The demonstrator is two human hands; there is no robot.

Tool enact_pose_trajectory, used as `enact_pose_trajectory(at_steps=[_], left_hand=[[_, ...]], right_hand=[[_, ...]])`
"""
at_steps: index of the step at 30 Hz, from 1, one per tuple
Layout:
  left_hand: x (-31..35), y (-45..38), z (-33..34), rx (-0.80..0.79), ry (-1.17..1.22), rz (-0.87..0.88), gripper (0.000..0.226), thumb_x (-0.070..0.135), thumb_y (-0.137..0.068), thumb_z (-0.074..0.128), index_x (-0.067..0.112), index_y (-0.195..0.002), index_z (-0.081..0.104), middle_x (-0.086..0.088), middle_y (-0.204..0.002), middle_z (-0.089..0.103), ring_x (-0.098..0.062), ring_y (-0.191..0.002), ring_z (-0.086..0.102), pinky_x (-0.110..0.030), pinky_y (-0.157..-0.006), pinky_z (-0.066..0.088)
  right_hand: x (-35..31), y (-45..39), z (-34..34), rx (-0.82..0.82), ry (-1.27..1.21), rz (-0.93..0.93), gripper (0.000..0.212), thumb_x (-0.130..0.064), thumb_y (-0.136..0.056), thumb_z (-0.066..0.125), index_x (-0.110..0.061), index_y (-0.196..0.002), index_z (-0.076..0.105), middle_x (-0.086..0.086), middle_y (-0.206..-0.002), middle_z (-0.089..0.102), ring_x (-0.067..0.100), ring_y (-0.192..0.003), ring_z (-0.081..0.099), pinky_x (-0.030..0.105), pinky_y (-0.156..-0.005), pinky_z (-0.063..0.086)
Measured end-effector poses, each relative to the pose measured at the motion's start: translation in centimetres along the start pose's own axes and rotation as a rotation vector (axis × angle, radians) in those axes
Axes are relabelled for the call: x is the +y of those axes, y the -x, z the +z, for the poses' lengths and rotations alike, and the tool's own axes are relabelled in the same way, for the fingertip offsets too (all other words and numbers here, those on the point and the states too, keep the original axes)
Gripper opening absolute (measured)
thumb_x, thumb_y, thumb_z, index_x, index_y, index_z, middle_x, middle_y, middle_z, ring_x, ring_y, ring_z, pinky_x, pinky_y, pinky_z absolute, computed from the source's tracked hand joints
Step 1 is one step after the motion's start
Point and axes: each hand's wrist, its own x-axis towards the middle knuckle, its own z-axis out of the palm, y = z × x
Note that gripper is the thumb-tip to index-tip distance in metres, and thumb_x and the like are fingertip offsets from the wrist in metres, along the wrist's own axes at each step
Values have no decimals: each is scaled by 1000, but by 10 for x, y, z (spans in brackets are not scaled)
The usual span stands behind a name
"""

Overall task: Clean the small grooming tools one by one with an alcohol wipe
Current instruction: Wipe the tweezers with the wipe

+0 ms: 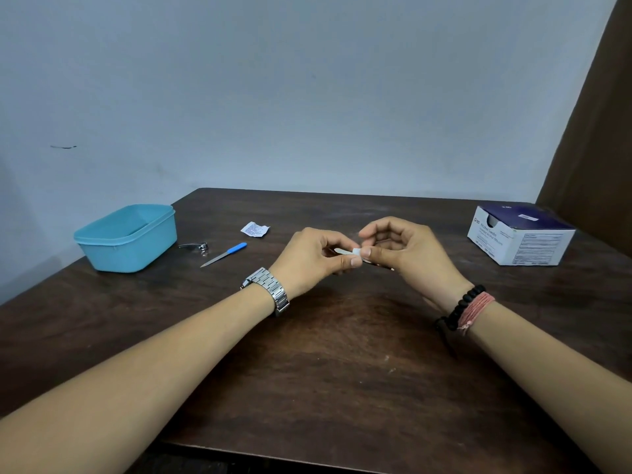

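While above the table (342, 371):
Left hand (307, 258): curled, pinching a small metal tool (343, 251).
Right hand (407, 251): pinching white alcohol wipe (356, 251) around tool tip.
Left of hands: nail file (224, 254), nail clipper (195, 246), teal tub (126, 237).
Right: swab box (519, 234).

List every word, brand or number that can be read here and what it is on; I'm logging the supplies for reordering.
"BD": logo on the front left corner of the white and navy swab box.
Larger line on the box front: seems to say "Alcohol Swabs", too blurred to confirm.
Smaller print and side labels on the box: too small to read.
Reddish print on the torn wipe wrapper: too small to read.
No other text visible.
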Motion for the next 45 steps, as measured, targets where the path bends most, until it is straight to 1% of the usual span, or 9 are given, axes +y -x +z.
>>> enact_pose_trajectory(at_steps=[3, 5, 8, 15, 20, 27, 35, 40, 45], left_hand=[[-1, 0, -1, 13, 4, -6, 10, 22, -81, 76, 17, -90, 75, -3, -75, 72, -10, -64, 65, -25, -69, 55], [-3, -1, -2, 37, 10, -12, 13, 27, -82, 75, 17, -90, 76, -2, -75, 73, -12, -67, 67, -28, -70, 57], [-3, -2, -5, 71, 77, -32, 8, 21, -84, 73, 15, -89, 75, -4, -75, 72, -10, -67, 66, -25, -66, 54], [-5, -4, -7, 120, 89, -28, 7, 22, -85, 72, 21, -91, 75, 0, -77, 72, -10, -71, 65, -29, -73, 56], [-5, -3, -9, 106, 40, 44, 10, 21, -86, 72, 25, -95, 75, 4, -90, 75, -13, -88, 70, -37, -85, 57], [-1, -3, -9, 129, -140, 97, 9, 27, -84, 73, 36, -85, 71, 11, -88, 73, -9, -88, 67, -39, -84, 54], [-6, -3, -3, 84, 75, -5, 5, 18, -86, 71, 17, -91, 71, -1, -81, 72, -10, -74, 65, -34, -79, 54], [-1, -1, 1, 8, 116, -29, 16, 11, -92, 62, 13, -107, 67, -5, -89, 70, -11, -82, 66, -23, -74, 55], [2, 0, 5, 40, 272, -60, 11, 7, -93, 59, 10, -100, 68, -8, -93, 70, -12, -78, 65, -21, -72, 55]], right_hand=[[0, 0, 0, 4, 5, -4, 20, -1, -82, 74, -17, -93, 68, 2, -86, 68, 9, -74, 65, 18, -68, 53], [1, -1, -1, 3, 29, -6, 20, -5, -83, 74, -19, -96, 68, 0, -88, 69, 8, -78, 66, 19, -74, 54], [3, -1, -3, -50, 106, 44, 26, -11, -83, 76, -21, -103, 64, -3, -91, 72, 9, -82, 69, 20, -80, 54], [1, -1, -1, -67, 175, 56, 7, -8, -93, 63, -15, -95, 63, 6, -75, 74, 12, -60, 63, 25, -60, 52], [2, -1, -1, -78, 153, 75, 5, -10, -94, 62, -15, -97, 62, 9, -76, 75, 13, -58, 62, 25, -58, 50], [-1, 0, -1, -66, 111, 44, 2, -13, -94, 62, -14, -94, 61, 11, -75, 74, 15, -59, 62, 28, -59, 50], [0, 0, -1, -60, -58, 28, 19, -3, -91, 64, -9, -108, 65, 6, -74, 72, 9, -62, 62, 19, -59, 51], [4, 0, 4, -76, 5, 2, 29, -4, -91, 64, -14, -118, 66, 4, -74, 69, 8, -63, 59, 20, -59, 50], [8, -1, 4, -32, 193, -38, 47, -15, -85, 74, -31, -127, 60, -9, -88, 67, 9, -76, 60, 28, -76, 55]])
